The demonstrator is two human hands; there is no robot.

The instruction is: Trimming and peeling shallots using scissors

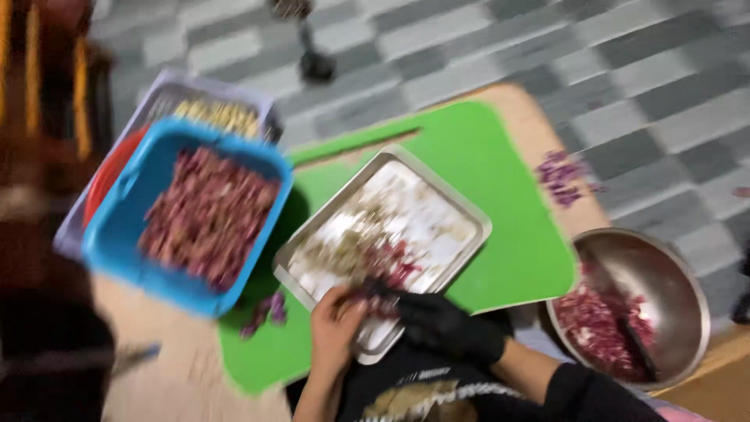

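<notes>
blurring purple bits (388, 270) under hands

In the lower middle of the frame, the bare left hand (334, 328) and the black-gloved right hand (441, 324) meet at the near edge of a metal tray (461, 215), over some purple-red pieces. The tray lies on a green cutting board (508, 180). A blue basket (117, 227) of similar pieces is at the left, and a steel bowl (672, 273) is at the lower right.

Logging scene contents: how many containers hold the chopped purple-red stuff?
3: blue basket at left, steel tray on the green board centre, steel bowl at right. Blurry frame; more may be hidden.
</notes>
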